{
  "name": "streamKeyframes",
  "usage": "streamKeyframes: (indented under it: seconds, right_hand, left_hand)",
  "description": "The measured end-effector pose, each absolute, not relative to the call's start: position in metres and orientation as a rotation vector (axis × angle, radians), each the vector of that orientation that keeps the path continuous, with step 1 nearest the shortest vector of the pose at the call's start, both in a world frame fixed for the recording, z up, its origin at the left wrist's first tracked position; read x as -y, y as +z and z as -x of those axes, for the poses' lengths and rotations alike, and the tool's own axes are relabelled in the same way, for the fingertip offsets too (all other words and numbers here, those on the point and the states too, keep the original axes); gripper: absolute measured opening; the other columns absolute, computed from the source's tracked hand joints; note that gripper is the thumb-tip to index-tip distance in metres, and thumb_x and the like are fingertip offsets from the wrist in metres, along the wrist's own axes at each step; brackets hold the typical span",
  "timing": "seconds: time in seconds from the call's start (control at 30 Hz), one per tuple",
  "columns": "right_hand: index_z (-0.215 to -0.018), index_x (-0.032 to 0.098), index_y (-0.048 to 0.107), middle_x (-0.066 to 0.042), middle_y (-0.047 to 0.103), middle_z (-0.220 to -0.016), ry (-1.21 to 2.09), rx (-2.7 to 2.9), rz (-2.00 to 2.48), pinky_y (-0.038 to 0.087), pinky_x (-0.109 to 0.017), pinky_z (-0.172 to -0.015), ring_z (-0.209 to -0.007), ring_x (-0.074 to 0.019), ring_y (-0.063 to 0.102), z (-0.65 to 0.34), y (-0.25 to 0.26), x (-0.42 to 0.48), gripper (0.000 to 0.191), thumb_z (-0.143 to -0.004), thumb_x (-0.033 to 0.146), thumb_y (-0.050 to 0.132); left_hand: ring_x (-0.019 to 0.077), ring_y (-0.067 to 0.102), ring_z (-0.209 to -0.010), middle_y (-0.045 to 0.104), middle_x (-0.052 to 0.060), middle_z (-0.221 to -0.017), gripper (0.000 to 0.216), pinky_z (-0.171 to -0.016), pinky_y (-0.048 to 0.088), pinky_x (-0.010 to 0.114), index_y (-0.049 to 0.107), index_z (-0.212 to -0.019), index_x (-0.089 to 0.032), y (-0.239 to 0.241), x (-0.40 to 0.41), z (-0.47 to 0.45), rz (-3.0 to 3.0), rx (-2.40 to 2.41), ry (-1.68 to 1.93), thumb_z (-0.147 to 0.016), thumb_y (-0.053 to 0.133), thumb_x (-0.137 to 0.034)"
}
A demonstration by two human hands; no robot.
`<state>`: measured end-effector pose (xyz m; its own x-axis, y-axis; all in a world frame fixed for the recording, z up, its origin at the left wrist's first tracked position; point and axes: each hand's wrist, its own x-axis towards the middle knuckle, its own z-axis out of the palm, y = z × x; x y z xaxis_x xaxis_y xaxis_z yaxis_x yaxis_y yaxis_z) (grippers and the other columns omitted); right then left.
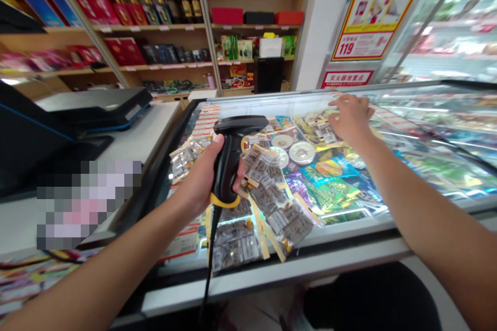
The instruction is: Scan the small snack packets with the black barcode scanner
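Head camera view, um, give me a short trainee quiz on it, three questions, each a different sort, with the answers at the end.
1. Which hand holds the scanner?
2. True or false: the scanner is cordless.
3. Choose one: the right hand is over which part of the glass case?
A) the near edge
B) the far side
C) no part; it is at the person's lap

Key:
1. The left hand.
2. False; a black cord runs from its handle.
3. B
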<state>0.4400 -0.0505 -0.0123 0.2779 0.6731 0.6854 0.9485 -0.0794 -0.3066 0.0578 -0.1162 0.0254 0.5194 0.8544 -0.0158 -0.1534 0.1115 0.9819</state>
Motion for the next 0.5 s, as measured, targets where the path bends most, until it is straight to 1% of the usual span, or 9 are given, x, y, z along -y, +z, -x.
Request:
streamKeyframes:
  seconds: [0.03,0.07,0.13,0.17,0.23,0.3,0.33,0.4,0.5]
  right_hand:
    - [-0.102,0.022,0.074,-0.018,0.066,-0.130,-0.455,1.516,1.750,0.038,-0.061,-0.103,-0.127,-0.0425,0.051,-0.423,-0.012,0.053,0.020,-0.082,0.018,0.073]
    - [-0.101,0.023,0.074,-0.016,0.069,-0.123,-0.359,1.585,1.672,0.041,-0.060,-0.103,-0.122,-0.0396,0.055,-0.405,-0.012,0.056,0.017,-0.085,0.022,0.072]
    - [-0.100,0.024,0.075,-0.012,0.074,-0.110,0.016,1.774,1.529,0.048,-0.054,-0.099,-0.107,-0.0331,0.065,-0.369,-0.012,0.064,0.014,-0.090,0.031,0.068]
    - [-0.100,0.025,0.076,-0.010,0.075,-0.109,0.219,1.880,1.473,0.050,-0.052,-0.098,-0.104,-0.0314,0.067,-0.353,-0.013,0.069,0.017,-0.091,0.037,0.068]
    - [-0.100,0.026,0.076,-0.009,0.075,-0.114,0.463,2.059,1.397,0.050,-0.050,-0.099,-0.107,-0.0316,0.067,-0.329,-0.016,0.079,0.022,-0.086,0.043,0.075]
    - [-0.096,0.027,0.075,-0.008,0.075,-0.111,0.581,2.121,1.378,0.053,-0.047,-0.094,-0.104,-0.0311,0.068,-0.318,-0.019,0.085,0.023,-0.081,0.044,0.081]
    - [-0.093,0.028,0.074,-0.007,0.075,-0.106,0.618,2.109,1.381,0.055,-0.045,-0.089,-0.099,-0.0299,0.069,-0.317,-0.020,0.086,0.023,-0.079,0.043,0.083]
    - [-0.089,0.028,0.071,-0.005,0.074,-0.094,0.722,2.023,1.397,0.057,-0.040,-0.073,-0.083,-0.0261,0.069,-0.320,-0.021,0.085,0.025,-0.074,0.042,0.087]
    - [-0.085,0.027,0.070,-0.003,0.073,-0.078,0.963,1.817,1.402,0.051,-0.033,-0.051,-0.066,-0.0227,0.066,-0.329,-0.021,0.079,0.033,-0.066,0.042,0.092]
  left_hand:
    - [0.0100,0.049,-0.040,0.058,0.000,-0.055,0.056,-0.040,0.039,0.021,0.060,-0.081,-0.017,0.026,0.115,-0.057,-1.230,-0.720,0.851,-0.093,0.049,-0.071]
    - [0.0102,0.049,-0.040,0.058,0.000,-0.055,0.055,-0.039,0.039,0.021,0.060,-0.082,-0.017,0.026,0.114,-0.057,-1.218,-0.727,0.862,-0.093,0.049,-0.070]
    - [0.0105,0.049,-0.040,0.058,0.000,-0.055,0.055,-0.039,0.039,0.021,0.061,-0.084,-0.017,0.026,0.112,-0.056,-1.205,-0.742,0.880,-0.093,0.049,-0.070]
    - [0.0106,0.050,-0.041,0.058,0.000,-0.056,0.055,-0.039,0.039,0.021,0.061,-0.085,-0.017,0.026,0.111,-0.056,-1.201,-0.752,0.886,-0.093,0.049,-0.070]
    - [0.0108,0.050,-0.041,0.058,0.000,-0.056,0.056,-0.039,0.039,0.021,0.062,-0.085,-0.017,0.024,0.109,-0.055,-1.202,-0.770,0.890,-0.094,0.048,-0.070]
    - [0.0111,0.049,-0.040,0.058,0.001,-0.055,0.057,-0.038,0.038,0.022,0.061,-0.082,-0.017,0.023,0.109,-0.054,-1.216,-0.780,0.873,-0.093,0.047,-0.071]
    - [0.0111,0.049,-0.040,0.058,0.001,-0.055,0.057,-0.038,0.038,0.022,0.061,-0.081,-0.017,0.023,0.109,-0.054,-1.225,-0.779,0.866,-0.094,0.046,-0.071]
    - [0.0110,0.049,-0.040,0.058,0.001,-0.055,0.057,-0.038,0.039,0.022,0.061,-0.080,-0.018,0.022,0.109,-0.054,-1.245,-0.771,0.866,-0.094,0.045,-0.071]
    - [0.0106,0.050,-0.040,0.060,0.001,-0.057,0.056,-0.038,0.038,0.021,0.060,-0.079,-0.018,0.022,0.110,-0.055,-1.293,-0.763,0.870,-0.094,0.047,-0.070]
